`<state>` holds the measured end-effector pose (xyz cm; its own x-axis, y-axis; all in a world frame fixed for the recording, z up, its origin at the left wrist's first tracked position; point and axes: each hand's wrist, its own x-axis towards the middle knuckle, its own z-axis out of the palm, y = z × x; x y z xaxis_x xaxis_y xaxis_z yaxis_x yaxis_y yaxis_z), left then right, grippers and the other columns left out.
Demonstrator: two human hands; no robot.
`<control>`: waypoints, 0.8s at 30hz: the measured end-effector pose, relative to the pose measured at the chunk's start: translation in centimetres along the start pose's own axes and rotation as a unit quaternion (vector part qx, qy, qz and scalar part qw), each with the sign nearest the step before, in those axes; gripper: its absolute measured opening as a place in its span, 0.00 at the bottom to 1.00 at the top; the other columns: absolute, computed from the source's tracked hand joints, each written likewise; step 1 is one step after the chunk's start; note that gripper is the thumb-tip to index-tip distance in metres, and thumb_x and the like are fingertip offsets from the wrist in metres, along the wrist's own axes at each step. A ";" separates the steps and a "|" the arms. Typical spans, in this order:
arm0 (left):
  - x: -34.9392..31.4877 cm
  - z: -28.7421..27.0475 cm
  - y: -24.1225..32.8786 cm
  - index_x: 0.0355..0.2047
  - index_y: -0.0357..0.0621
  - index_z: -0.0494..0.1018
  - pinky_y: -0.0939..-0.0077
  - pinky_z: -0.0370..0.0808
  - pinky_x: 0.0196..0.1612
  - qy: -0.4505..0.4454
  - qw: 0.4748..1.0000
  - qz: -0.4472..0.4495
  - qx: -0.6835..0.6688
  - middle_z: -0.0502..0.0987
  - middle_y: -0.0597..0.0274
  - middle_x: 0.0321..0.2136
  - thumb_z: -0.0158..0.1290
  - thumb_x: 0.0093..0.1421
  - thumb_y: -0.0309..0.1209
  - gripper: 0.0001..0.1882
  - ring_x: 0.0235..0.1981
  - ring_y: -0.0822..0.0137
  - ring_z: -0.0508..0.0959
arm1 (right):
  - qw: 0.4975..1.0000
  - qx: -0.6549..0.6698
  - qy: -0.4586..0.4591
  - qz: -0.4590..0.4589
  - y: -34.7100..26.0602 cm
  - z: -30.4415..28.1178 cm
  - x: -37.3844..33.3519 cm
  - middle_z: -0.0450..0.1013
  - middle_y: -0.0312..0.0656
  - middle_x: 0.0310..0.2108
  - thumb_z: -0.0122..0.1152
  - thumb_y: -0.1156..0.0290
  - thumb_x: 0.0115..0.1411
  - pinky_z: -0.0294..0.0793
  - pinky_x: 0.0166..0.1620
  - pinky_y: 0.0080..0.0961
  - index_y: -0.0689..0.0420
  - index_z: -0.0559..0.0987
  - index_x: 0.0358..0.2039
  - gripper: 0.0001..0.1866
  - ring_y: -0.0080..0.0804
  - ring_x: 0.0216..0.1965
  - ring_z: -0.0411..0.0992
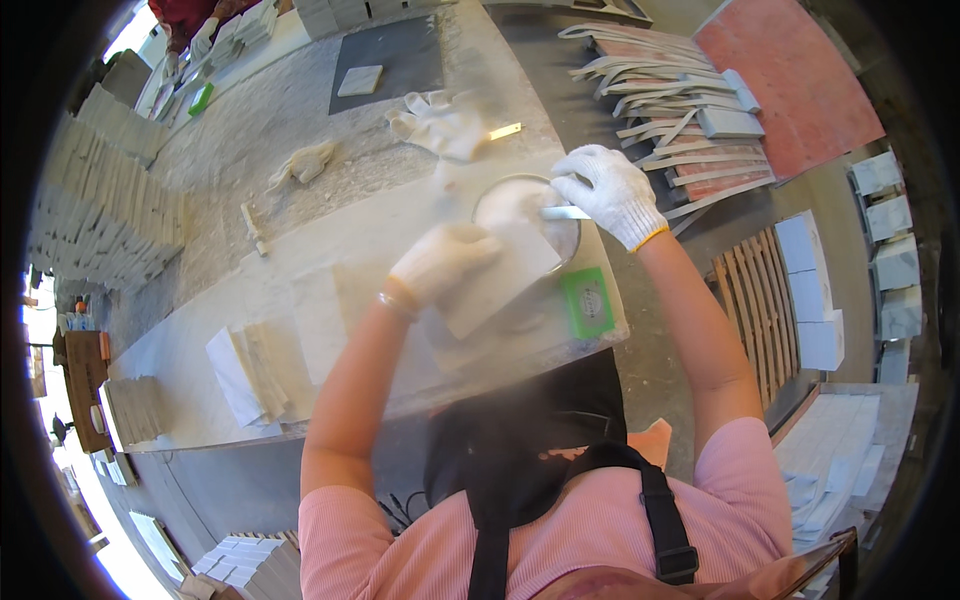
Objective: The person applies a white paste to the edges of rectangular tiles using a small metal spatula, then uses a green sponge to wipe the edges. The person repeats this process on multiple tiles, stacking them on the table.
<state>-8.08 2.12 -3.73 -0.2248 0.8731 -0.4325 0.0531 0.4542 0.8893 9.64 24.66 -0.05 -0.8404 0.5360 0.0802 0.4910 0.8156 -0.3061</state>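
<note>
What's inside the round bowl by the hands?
The bowl holds pale, whitish material. The tile in the left hand covers its near-left part, so what lies there cannot be seen.

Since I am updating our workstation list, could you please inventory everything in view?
Tile: one, white, in left hand
Round bowl: one, grey-rimmed, partly behind tile
Flat tool: one, white, in right hand
Green objects: two, green, beside bowl and far left
Loose glove: one, white, beyond bowl
Crumpled item: one, cream, mid-table
Mat: one, dark grey, far table
Stacked slabs: many, whitish, left and right
Long strips: many, whitish, upper right
Slatted pallet: one, brown, right
Table: one, whitish, centre
Co-worker: one, red clothing, upper left
Apron: one, black, lower centre
Left hand: one, white-gloved, on tile
Right hand: one, white-gloved, on tool
</note>
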 end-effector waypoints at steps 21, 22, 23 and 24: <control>-2.8 6.6 -2.7 0.52 0.43 0.79 0.62 0.77 0.46 0.138 0.988 0.070 -0.008 0.83 0.45 0.38 0.53 0.68 0.48 0.23 0.40 0.56 0.84 | 0.923 0.370 -0.034 0.104 1.6 1.9 -3.4 0.83 0.35 0.34 0.68 0.72 0.63 0.75 0.36 0.19 0.60 0.86 0.48 0.13 0.17 0.30 0.74; -2.9 7.0 -2.8 0.52 0.44 0.79 0.62 0.77 0.47 0.141 0.987 0.075 -0.017 0.83 0.45 0.38 0.53 0.68 0.48 0.23 0.40 0.54 0.83 | 0.911 0.393 -0.041 0.119 1.3 2.0 -3.3 0.83 0.35 0.36 0.70 0.69 0.62 0.76 0.39 0.20 0.60 0.87 0.46 0.14 0.19 0.33 0.76; -3.0 7.4 -3.0 0.51 0.45 0.80 0.61 0.77 0.47 0.145 0.986 0.081 -0.026 0.83 0.45 0.38 0.54 0.68 0.48 0.22 0.40 0.53 0.83 | 0.898 0.416 -0.048 0.133 1.0 2.2 -3.2 0.84 0.36 0.37 0.72 0.67 0.61 0.77 0.42 0.22 0.60 0.88 0.45 0.14 0.20 0.36 0.78; -3.0 7.7 -3.1 0.51 0.46 0.80 0.60 0.77 0.48 0.155 0.983 0.091 -0.031 0.83 0.45 0.38 0.54 0.68 0.49 0.22 0.40 0.51 0.83 | 0.885 0.438 -0.055 0.147 0.8 2.4 -3.1 0.85 0.37 0.38 0.73 0.64 0.60 0.78 0.45 0.23 0.61 0.88 0.43 0.15 0.22 0.39 0.80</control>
<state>-0.05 -0.51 -6.31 -0.5028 0.8388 -0.2089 0.0624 0.2762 0.9591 12.13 23.12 -2.80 -0.7474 0.6327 -0.2028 0.3659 0.1371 -0.9205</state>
